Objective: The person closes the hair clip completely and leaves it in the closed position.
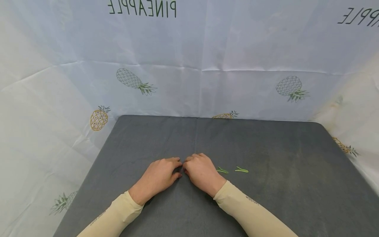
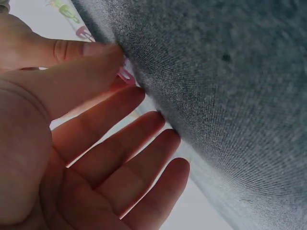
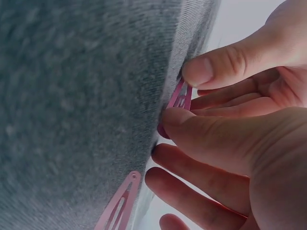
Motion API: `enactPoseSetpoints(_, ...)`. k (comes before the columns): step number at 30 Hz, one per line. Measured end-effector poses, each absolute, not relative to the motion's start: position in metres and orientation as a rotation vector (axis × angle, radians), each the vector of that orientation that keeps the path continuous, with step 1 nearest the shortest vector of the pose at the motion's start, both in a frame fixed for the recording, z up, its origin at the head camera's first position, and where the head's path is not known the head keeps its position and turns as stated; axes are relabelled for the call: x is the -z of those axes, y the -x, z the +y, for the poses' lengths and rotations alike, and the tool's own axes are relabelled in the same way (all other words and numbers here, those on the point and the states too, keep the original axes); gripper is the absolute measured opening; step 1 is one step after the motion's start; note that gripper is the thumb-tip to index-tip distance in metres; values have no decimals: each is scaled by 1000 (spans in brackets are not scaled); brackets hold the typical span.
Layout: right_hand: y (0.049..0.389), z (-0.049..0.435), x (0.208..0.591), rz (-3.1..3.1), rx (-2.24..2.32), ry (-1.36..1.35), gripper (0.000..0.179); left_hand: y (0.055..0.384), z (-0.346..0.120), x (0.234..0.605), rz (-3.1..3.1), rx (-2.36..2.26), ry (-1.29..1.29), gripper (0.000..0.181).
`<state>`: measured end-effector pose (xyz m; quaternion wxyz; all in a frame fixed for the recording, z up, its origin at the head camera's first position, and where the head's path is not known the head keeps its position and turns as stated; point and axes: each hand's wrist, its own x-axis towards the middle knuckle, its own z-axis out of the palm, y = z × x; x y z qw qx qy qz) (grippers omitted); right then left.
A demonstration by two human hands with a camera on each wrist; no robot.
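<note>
Close together over the dark grey table (image 1: 266, 197), my left hand (image 1: 158, 176) and right hand (image 1: 204, 174) meet fingertip to fingertip. Between them is a snap hair clip (image 3: 180, 98), magenta-looking in the right wrist view. The left thumb and fingers pinch its upper end there, while the right thumb presses on its lower end against the fingers. Only a sliver of the clip (image 2: 125, 76) shows in the left wrist view, and the hands hide it in the head view.
Right of my right hand lie two slim clips, a near clip (image 1: 222, 170) and a farther clip (image 1: 241, 170), both green-looking from above. A pink-looking hair clip (image 3: 117, 208) lies on the table in the right wrist view. Pineapple-print cloth (image 1: 177, 92) hangs behind the table.
</note>
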<state>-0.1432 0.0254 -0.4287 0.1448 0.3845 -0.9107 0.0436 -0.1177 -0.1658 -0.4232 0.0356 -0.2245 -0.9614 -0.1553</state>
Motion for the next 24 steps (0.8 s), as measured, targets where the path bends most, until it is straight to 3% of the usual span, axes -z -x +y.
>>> enactPoseSetpoints(17,141,30,423,-2560,-200,-1077,11,118,-165,422,-2795,453,722,3)
enactPoseSetpoints(21,141,32,421,-2562,-219,-1074,11,118,-165,420,-2787,439,711,22)
enactPoseSetpoints(24,141,34,420,-2564,-232,-1070,11,119,-164,419,-2759,424,704,24)
